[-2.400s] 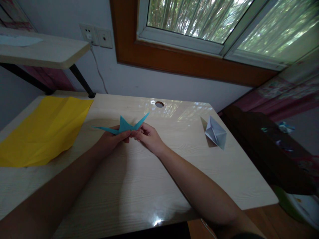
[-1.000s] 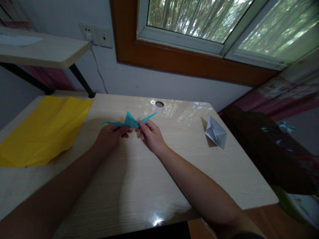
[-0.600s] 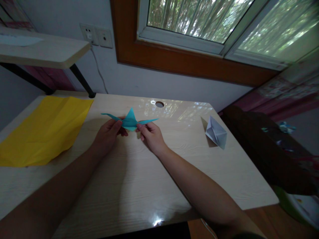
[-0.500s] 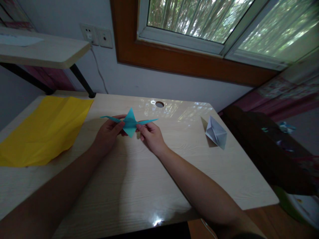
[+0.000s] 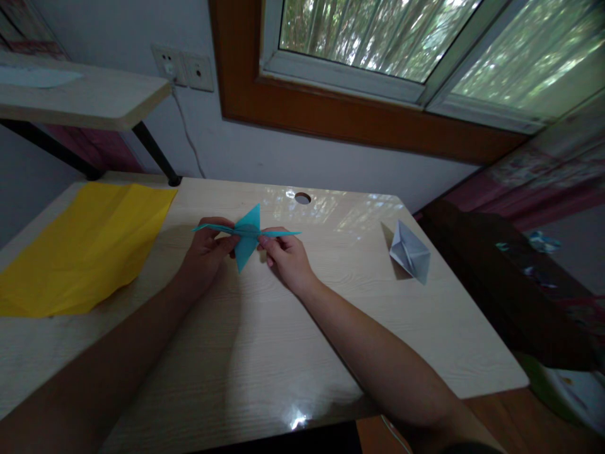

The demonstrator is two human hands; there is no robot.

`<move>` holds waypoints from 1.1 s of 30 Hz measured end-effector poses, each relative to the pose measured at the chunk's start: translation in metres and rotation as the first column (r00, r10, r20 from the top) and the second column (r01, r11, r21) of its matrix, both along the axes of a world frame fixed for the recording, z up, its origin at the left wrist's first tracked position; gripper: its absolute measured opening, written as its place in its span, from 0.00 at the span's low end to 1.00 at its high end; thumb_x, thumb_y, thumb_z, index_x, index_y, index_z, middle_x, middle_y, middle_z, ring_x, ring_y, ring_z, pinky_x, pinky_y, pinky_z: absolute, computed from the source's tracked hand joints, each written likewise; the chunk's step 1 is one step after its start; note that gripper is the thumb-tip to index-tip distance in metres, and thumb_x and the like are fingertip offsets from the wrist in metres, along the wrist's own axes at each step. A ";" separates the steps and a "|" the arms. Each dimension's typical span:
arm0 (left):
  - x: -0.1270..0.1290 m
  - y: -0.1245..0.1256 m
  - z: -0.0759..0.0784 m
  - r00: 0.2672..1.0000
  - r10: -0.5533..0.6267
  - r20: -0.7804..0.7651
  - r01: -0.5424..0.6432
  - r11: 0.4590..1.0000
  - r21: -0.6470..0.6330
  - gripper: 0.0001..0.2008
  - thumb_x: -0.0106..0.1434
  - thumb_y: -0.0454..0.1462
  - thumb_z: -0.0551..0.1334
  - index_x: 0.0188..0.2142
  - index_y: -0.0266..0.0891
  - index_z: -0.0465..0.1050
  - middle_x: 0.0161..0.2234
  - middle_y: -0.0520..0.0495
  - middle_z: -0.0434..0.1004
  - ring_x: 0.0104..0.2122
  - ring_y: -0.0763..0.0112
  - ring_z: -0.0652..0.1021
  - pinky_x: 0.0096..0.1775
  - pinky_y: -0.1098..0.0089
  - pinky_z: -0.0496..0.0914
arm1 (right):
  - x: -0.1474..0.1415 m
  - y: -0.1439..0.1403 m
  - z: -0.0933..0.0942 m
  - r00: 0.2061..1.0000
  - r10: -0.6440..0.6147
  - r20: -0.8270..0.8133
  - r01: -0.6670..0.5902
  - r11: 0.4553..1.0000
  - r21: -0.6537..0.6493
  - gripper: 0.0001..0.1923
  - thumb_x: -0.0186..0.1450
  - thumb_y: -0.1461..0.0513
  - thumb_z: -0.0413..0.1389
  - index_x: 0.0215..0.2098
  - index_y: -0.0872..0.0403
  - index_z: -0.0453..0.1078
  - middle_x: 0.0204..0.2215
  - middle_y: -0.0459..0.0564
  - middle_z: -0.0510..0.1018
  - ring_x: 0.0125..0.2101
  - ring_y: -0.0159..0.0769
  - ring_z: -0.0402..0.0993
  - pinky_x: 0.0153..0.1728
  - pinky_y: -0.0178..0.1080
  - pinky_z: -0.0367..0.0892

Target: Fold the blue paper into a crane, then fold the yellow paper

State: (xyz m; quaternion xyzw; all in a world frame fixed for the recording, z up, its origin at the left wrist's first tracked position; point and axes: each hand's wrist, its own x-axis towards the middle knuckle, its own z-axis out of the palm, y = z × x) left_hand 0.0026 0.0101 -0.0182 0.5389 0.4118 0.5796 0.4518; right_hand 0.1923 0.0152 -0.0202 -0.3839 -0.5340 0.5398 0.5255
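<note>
Pale wood grain covers the desk (image 5: 331, 302), the broadest thing in view. Beyond the desk's far edge, higher up, is a sliding window (image 5: 354, 38). A raised shelf (image 5: 94, 104) stands over the desk's far left corner, and a yellow sheet (image 5: 89, 246) lies along the desk's left side. Over the desk, short of its far edge, is the blue folded paper (image 5: 248, 232), its two narrow points reaching toward the desk's left and right sides, one broad flap toward the far edge and another toward the near edge. The left hand (image 5: 204, 252) pinches its left part between thumb and fingers; the right hand (image 5: 287, 253) grips it where the right point begins. Whether either hand touches the desk cannot be told. A whitish folded paper (image 5: 410, 252) sits near the desk's right edge, and a round hole (image 5: 302, 198) pierces the desk close to its far edge.
</note>
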 end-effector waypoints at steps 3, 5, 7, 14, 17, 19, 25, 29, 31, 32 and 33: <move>0.001 -0.001 0.002 1.000 -0.001 0.014 0.000 0.999 0.036 0.16 0.61 0.38 0.70 0.46 0.47 0.68 0.40 0.55 0.72 0.28 0.77 0.76 0.29 0.74 0.74 | 0.000 0.000 0.000 1.000 -0.002 0.007 0.002 1.000 0.004 0.15 0.64 0.50 0.64 0.39 0.52 0.76 0.28 0.45 0.79 0.18 0.25 0.64 0.20 0.32 0.60; 0.002 -0.002 0.003 1.000 -0.016 0.007 0.016 0.999 0.048 0.15 0.62 0.38 0.69 0.46 0.47 0.67 0.37 0.56 0.72 0.27 0.77 0.76 0.29 0.74 0.73 | 0.000 0.000 0.000 1.000 -0.001 0.003 0.001 1.000 0.007 0.15 0.64 0.50 0.64 0.40 0.52 0.76 0.28 0.45 0.79 0.18 0.25 0.64 0.19 0.32 0.59; 0.002 -0.003 0.003 0.999 -0.031 -0.010 0.031 0.999 0.029 0.14 0.63 0.38 0.68 0.46 0.47 0.67 0.34 0.56 0.72 0.26 0.77 0.75 0.29 0.74 0.72 | 0.000 0.000 -0.001 1.000 0.003 -0.010 -0.003 1.000 0.007 0.15 0.64 0.50 0.64 0.40 0.52 0.76 0.28 0.45 0.79 0.19 0.25 0.64 0.19 0.32 0.59; 0.001 -0.003 0.005 0.997 -0.063 -0.034 0.062 0.997 -0.037 0.14 0.61 0.40 0.69 0.44 0.44 0.70 0.33 0.54 0.75 0.28 0.74 0.76 0.30 0.72 0.72 | 0.000 0.000 -0.003 1.000 0.001 -0.010 -0.001 1.000 0.005 0.16 0.63 0.50 0.65 0.40 0.52 0.76 0.27 0.44 0.78 0.19 0.25 0.64 0.19 0.32 0.58; 0.000 -0.003 0.008 0.994 -0.089 -0.065 0.082 0.991 -0.102 0.16 0.58 0.42 0.71 0.43 0.42 0.73 0.32 0.53 0.77 0.29 0.71 0.77 0.32 0.71 0.72 | 0.000 0.000 -0.005 1.000 0.010 -0.012 -0.009 1.000 0.024 0.15 0.64 0.51 0.65 0.40 0.52 0.77 0.27 0.43 0.77 0.19 0.25 0.64 0.19 0.32 0.58; 0.000 -0.002 0.009 0.991 -0.095 -0.096 0.082 0.987 -0.136 0.17 0.58 0.44 0.72 0.44 0.41 0.74 0.32 0.52 0.78 0.29 0.70 0.77 0.33 0.70 0.73 | 0.000 0.000 -0.005 1.000 0.010 -0.008 -0.010 1.000 0.027 0.15 0.64 0.51 0.65 0.40 0.52 0.77 0.26 0.43 0.76 0.19 0.25 0.64 0.20 0.32 0.59; 0.000 -0.002 0.012 0.985 -0.063 -0.160 0.037 0.986 -0.161 0.20 0.57 0.46 0.72 0.46 0.41 0.77 0.34 0.50 0.80 0.31 0.68 0.78 0.35 0.69 0.73 | 0.000 0.001 -0.004 0.999 -0.008 0.050 0.008 1.000 0.006 0.17 0.62 0.48 0.65 0.41 0.52 0.75 0.25 0.42 0.75 0.18 0.25 0.64 0.19 0.32 0.59; 0.001 -0.003 0.013 0.982 -0.057 -0.180 0.028 0.987 -0.157 0.18 0.56 0.45 0.72 0.45 0.41 0.77 0.34 0.50 0.80 0.31 0.68 0.78 0.34 0.69 0.73 | -0.001 -0.001 -0.003 1.000 0.003 0.022 -0.003 1.000 0.024 0.16 0.63 0.50 0.65 0.44 0.50 0.74 0.24 0.40 0.72 0.18 0.25 0.63 0.19 0.32 0.58; 0.001 -0.004 0.014 0.982 -0.052 -0.183 0.023 0.988 -0.156 0.17 0.56 0.45 0.72 0.43 0.41 0.78 0.33 0.50 0.80 0.31 0.67 0.78 0.34 0.69 0.73 | -0.002 -0.002 -0.002 1.000 0.009 -0.009 -0.009 0.999 0.049 0.17 0.63 0.52 0.65 0.47 0.47 0.73 0.22 0.38 0.69 0.17 0.25 0.62 0.18 0.32 0.58; 0.001 -0.004 0.015 0.982 -0.048 -0.183 0.019 0.988 -0.156 0.17 0.56 0.45 0.72 0.42 0.41 0.78 0.33 0.50 0.80 0.31 0.67 0.78 0.34 0.69 0.73 | -0.002 -0.002 -0.002 1.000 0.010 -0.022 -0.008 0.998 0.062 0.18 0.63 0.52 0.66 0.49 0.46 0.71 0.22 0.37 0.68 0.17 0.25 0.62 0.18 0.32 0.58; 0.002 -0.004 0.015 0.982 -0.043 -0.183 0.014 0.988 -0.157 0.16 0.56 0.46 0.72 0.41 0.41 0.78 0.33 0.50 0.80 0.31 0.67 0.78 0.34 0.69 0.73 | -0.003 -0.003 -0.002 0.999 0.009 -0.032 -0.006 0.997 0.075 0.19 0.63 0.53 0.66 0.51 0.45 0.70 0.23 0.36 0.67 0.17 0.24 0.62 0.18 0.31 0.58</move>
